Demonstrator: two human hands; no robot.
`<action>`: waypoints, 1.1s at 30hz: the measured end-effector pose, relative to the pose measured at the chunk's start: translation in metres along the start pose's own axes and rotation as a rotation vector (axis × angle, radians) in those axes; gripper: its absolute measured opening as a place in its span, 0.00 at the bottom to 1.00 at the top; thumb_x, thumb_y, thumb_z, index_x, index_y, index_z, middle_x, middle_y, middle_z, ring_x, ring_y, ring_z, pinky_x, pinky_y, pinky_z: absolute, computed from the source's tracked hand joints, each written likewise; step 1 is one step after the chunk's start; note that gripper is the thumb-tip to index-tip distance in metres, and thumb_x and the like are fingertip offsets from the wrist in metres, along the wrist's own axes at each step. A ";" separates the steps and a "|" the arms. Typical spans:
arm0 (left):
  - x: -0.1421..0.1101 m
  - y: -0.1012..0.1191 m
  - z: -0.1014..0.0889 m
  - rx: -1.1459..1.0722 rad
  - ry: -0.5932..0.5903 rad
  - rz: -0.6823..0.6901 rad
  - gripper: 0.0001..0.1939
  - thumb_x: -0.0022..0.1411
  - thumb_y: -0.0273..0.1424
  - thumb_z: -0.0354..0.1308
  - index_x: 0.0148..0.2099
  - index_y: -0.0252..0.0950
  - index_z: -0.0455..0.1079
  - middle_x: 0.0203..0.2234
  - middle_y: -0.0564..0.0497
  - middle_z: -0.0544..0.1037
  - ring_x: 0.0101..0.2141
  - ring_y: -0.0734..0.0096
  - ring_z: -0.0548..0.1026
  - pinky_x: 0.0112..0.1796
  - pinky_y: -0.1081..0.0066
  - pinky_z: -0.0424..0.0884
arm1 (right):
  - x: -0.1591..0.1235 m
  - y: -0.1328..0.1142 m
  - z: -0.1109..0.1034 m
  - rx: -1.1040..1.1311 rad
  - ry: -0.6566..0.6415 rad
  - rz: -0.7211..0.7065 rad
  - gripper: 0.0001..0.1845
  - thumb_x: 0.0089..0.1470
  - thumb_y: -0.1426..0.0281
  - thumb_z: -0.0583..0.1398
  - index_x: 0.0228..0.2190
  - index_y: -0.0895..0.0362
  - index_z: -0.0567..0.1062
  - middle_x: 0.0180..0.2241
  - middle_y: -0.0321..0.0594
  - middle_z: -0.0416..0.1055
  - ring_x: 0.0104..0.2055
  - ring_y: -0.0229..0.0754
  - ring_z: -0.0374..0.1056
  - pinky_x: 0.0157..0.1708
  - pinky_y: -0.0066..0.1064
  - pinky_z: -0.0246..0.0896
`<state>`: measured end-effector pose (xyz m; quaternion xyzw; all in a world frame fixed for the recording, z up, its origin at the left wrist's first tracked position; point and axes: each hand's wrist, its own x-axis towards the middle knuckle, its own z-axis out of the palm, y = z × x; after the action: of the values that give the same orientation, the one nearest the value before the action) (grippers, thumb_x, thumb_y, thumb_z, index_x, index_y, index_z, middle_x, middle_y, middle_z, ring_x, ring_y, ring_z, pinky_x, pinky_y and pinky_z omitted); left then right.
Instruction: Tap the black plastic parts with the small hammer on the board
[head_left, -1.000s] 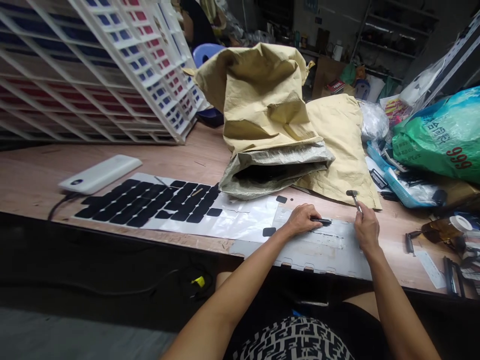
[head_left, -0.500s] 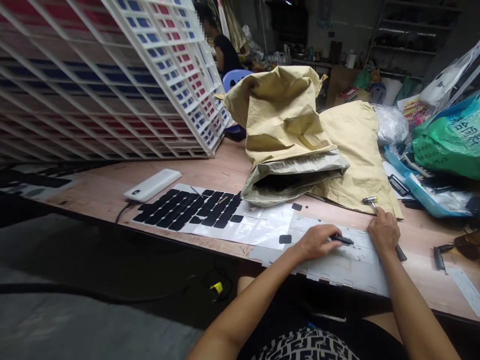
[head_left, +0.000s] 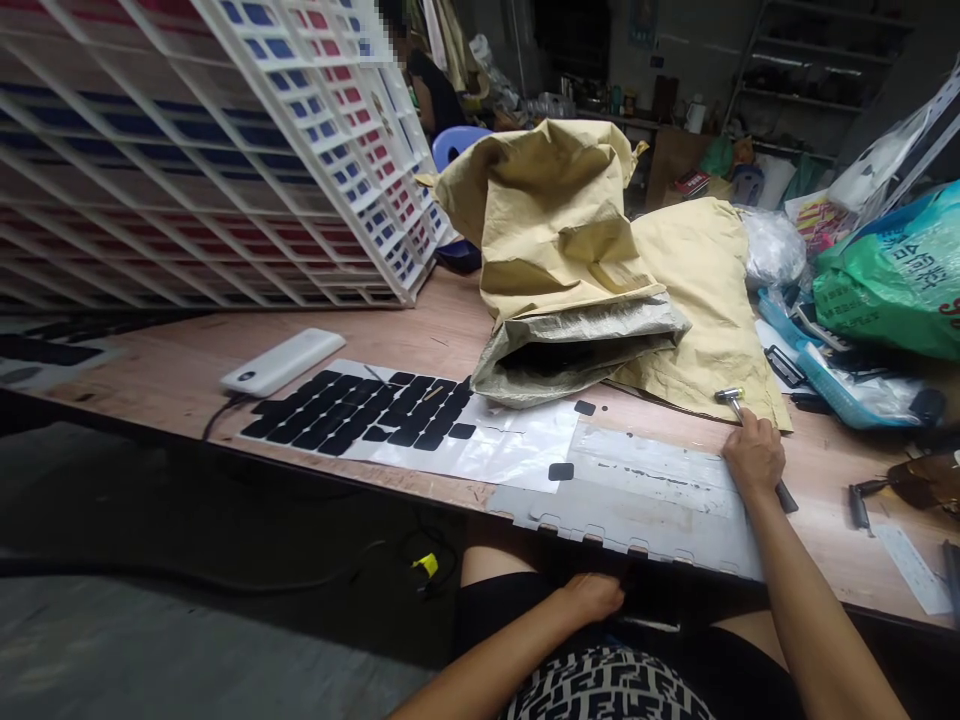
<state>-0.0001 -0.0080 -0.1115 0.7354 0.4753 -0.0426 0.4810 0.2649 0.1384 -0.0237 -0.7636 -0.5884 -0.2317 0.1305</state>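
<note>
My right hand point(head_left: 754, 456) is closed round the handle of a small hammer point(head_left: 729, 395), whose head rests near the edge of the flat paper sack. Under it lies the right end of a grey plate point(head_left: 652, 500) with notches along its front edge. My left hand point(head_left: 596, 597) is below the table edge, over my lap. Its fingers look curled, and whatever they hold is hidden. Left of the plate, a white sheet point(head_left: 517, 440) carries rows of black rounded pieces point(head_left: 330, 410). One loose black piece point(head_left: 561, 472) lies at the sheet's right end.
An open paper sack point(head_left: 562, 230) stands behind the sheet, with a flat sack point(head_left: 697, 290) beside it. A white crate point(head_left: 397, 200) fills the left. A white device point(head_left: 285, 362) with a cable sits before it. Plastic bags point(head_left: 892, 270) crowd the right. Someone sits behind.
My left hand has dropped from the plate to below the table edge; the black part it held no longer shows. The right hand stays on the hammer. The view has shifted slightly.
</note>
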 end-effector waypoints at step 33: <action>0.047 0.060 -0.163 0.201 0.583 0.507 0.07 0.63 0.34 0.62 0.42 0.38 0.76 0.36 0.49 0.76 0.40 0.63 0.71 0.40 0.66 0.67 | -0.003 -0.004 -0.003 0.021 -0.077 0.028 0.22 0.61 0.71 0.52 0.55 0.56 0.70 0.40 0.47 0.68 0.44 0.48 0.62 0.39 0.35 0.54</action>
<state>0.0059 0.1396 -0.0089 0.8540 0.3889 0.2416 0.2471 0.2601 0.1360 -0.0230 -0.7788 -0.5846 -0.1940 0.1189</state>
